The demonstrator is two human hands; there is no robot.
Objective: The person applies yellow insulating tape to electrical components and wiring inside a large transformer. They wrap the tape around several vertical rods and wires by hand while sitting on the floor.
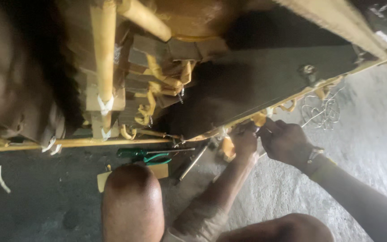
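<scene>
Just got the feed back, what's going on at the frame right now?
A person sits on the floor with both hands at the lower edge of a yellow cane frame. The left hand and right hand are close together, pinching at a joint where pale strips wrap the cane; what they grip is too small to tell. A green-handled screwdriver and green-handled pliers lie on the floor untouched. A tangle of thin wire lies beyond the hands.
</scene>
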